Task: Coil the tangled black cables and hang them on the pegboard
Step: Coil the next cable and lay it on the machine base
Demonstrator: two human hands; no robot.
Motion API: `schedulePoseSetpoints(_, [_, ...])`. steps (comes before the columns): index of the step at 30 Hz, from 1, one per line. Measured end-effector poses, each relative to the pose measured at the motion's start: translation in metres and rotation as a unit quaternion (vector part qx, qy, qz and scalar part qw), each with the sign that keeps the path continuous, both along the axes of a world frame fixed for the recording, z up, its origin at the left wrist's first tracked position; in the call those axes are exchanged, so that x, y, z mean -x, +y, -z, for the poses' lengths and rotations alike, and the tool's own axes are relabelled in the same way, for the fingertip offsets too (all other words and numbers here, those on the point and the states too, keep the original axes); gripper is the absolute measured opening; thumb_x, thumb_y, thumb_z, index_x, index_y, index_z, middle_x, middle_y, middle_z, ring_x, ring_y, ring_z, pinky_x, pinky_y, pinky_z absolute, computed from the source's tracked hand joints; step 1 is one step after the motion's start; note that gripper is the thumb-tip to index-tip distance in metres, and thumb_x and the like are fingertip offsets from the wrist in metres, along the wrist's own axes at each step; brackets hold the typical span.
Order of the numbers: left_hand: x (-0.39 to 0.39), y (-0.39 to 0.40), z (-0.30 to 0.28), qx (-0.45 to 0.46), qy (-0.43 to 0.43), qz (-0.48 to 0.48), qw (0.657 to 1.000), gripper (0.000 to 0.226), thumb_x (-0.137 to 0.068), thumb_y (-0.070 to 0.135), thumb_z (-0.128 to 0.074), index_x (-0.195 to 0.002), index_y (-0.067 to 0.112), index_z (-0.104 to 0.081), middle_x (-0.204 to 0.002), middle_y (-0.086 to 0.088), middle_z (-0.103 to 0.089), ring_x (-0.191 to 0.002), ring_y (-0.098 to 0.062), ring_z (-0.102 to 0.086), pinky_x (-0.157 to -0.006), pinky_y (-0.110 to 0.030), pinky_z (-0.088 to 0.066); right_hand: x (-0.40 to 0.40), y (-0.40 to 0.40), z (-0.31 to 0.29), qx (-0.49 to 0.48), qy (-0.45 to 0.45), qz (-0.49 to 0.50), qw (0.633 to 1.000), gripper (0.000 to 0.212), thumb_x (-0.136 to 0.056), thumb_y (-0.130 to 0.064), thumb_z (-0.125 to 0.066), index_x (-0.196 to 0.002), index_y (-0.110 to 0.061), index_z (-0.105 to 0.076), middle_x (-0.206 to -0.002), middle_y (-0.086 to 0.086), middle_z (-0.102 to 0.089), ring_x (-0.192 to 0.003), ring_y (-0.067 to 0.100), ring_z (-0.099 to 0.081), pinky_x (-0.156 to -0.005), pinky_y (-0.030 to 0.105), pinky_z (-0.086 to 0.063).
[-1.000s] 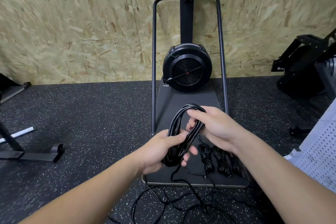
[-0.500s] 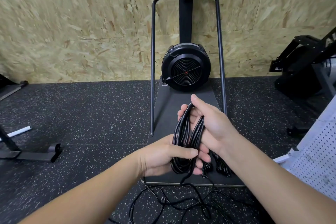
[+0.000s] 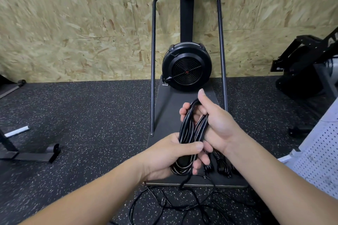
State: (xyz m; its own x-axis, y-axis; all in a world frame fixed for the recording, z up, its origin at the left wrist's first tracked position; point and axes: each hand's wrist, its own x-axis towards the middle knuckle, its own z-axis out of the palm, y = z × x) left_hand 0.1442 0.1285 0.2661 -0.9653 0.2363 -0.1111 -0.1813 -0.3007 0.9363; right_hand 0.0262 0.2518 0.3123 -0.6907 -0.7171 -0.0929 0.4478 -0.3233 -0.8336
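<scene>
A coil of black cable (image 3: pixel 190 133) is held upright between both hands above the dark platform (image 3: pixel 164 115) of a fan machine (image 3: pixel 187 66). The lower loops are gripped by the left hand (image 3: pixel 170 153), thumb curled across the strands. The upper part is clasped by the right hand (image 3: pixel 212 124), fingers wrapped round it, thumb raised. Loose cable (image 3: pixel 164 204) trails tangled on the speckled floor (image 3: pixel 82 115). What appear to be bundled cables (image 3: pixel 224 167) lie on the platform. A white pegboard (image 3: pixel 318 159) is seen at the right edge.

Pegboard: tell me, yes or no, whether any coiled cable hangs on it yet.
No: the pegboard part in view is bare, and both hands hold the coil.
</scene>
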Motion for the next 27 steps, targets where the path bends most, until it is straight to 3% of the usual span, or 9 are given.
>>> schedulePoseSetpoints(4, [0.000,-0.002,0.004,0.005,0.010,0.006,1.000,0.015,-0.114,0.016,-0.057,-0.123,0.005,-0.063,-0.090,-0.008,-0.055,-0.078,-0.018,-0.051,-0.078,-0.035,-0.051,0.001,0.004,0.002,-0.002,0.042,-0.023,0.999,0.070,-0.112,-0.046,-0.049,-0.057,-0.013,-0.077,-0.101,0.017,-0.080,-0.120,0.032,-0.075,-0.113,0.048,-0.054])
schedulePoseSetpoints(7, [0.004,-0.001,0.010,0.040,0.022,-0.053,0.998,0.013,-0.113,0.016,-0.059,-0.117,0.004,-0.062,-0.090,-0.011,-0.059,-0.080,-0.021,-0.055,-0.080,-0.038,-0.054,0.010,0.005,0.012,-0.007,0.080,-0.046,0.996,0.062,-0.110,-0.051,-0.053,-0.112,0.005,-0.079,-0.133,0.027,-0.073,-0.132,0.036,-0.070,-0.118,0.059,-0.049])
schedulePoseSetpoints(8, [0.005,-0.001,0.011,0.037,0.021,-0.076,0.996,0.014,-0.113,0.016,-0.060,-0.116,0.003,-0.063,-0.093,-0.013,-0.062,-0.082,-0.023,-0.058,-0.083,-0.040,-0.056,0.015,0.006,0.018,-0.022,0.091,-0.060,0.994,0.070,-0.108,-0.057,-0.055,-0.129,0.008,-0.071,-0.137,0.028,-0.071,-0.127,0.036,-0.070,-0.113,0.064,-0.052])
schedulePoseSetpoints(10, [0.009,-0.004,0.011,0.023,0.018,-0.133,0.991,0.016,-0.111,0.017,-0.064,-0.113,0.001,-0.068,-0.098,-0.018,-0.066,-0.086,-0.027,-0.063,-0.088,-0.046,-0.059,0.022,0.007,0.029,-0.051,0.096,-0.081,0.991,0.079,-0.106,-0.065,-0.056,-0.140,0.006,-0.062,-0.132,0.026,-0.073,-0.094,0.040,-0.064,-0.077,0.059,-0.060])
schedulePoseSetpoints(12, [0.013,-0.012,0.006,0.013,0.012,-0.202,0.979,0.017,-0.110,0.017,-0.065,-0.114,0.002,-0.072,-0.102,-0.019,-0.070,-0.090,-0.027,-0.068,-0.091,-0.046,-0.061,0.024,0.009,0.044,-0.089,0.079,-0.086,0.989,0.062,-0.113,-0.053,-0.052,-0.134,0.004,-0.064,-0.109,0.021,-0.071,-0.077,0.034,-0.059,-0.067,0.049,-0.056])
schedulePoseSetpoints(15, [0.019,-0.026,0.000,-0.008,0.023,-0.277,0.961,0.015,-0.110,0.017,-0.064,-0.110,0.004,-0.071,-0.102,-0.018,-0.072,-0.090,-0.025,-0.070,-0.088,-0.041,-0.063,0.024,0.013,0.066,-0.245,0.216,-0.139,0.935,0.017,-0.112,-0.015,-0.057,-0.123,-0.011,-0.070,-0.109,0.001,-0.079,-0.098,0.020,-0.078,-0.099,0.045,-0.061])
schedulePoseSetpoints(18, [0.021,-0.038,-0.001,-0.027,0.031,-0.325,0.945,0.015,-0.110,0.017,-0.065,-0.112,0.003,-0.069,-0.106,-0.018,-0.074,-0.096,-0.028,-0.074,-0.093,-0.047,-0.063,0.012,0.014,0.084,-0.330,0.316,-0.259,0.851,0.035,-0.096,-0.015,-0.081,-0.129,-0.019,-0.069,-0.122,-0.007,-0.081,-0.117,0.013,-0.076,-0.114,0.047,-0.055])
schedulePoseSetpoints(22, [0.023,-0.043,-0.002,-0.047,0.040,-0.369,0.927,0.018,-0.110,0.016,-0.065,-0.112,-0.001,-0.069,-0.111,-0.022,-0.077,-0.106,-0.032,-0.078,-0.094,-0.051,-0.064,-0.010,-0.001,0.097,-0.302,0.296,-0.194,0.885,0.042,-0.082,-0.036,-0.095,-0.115,-0.017,-0.077,-0.111,0.001,-0.084,-0.112,0.021,-0.078,-0.113,0.047,-0.056])
schedulePoseSetpoints(27, [0.023,-0.049,-0.003,-0.043,0.045,-0.400,0.914,0.021,-0.111,0.017,-0.064,-0.115,-0.003,-0.070,-0.111,-0.020,-0.078,-0.108,-0.033,-0.078,-0.098,-0.053,-0.063,-0.015,-0.012,0.094,-0.266,0.193,-0.143,0.933,0.021,-0.106,-0.024,-0.074,-0.106,-0.003,-0.071,-0.107,0.013,-0.083,-0.107,0.029,-0.081,-0.111,0.047,-0.058])
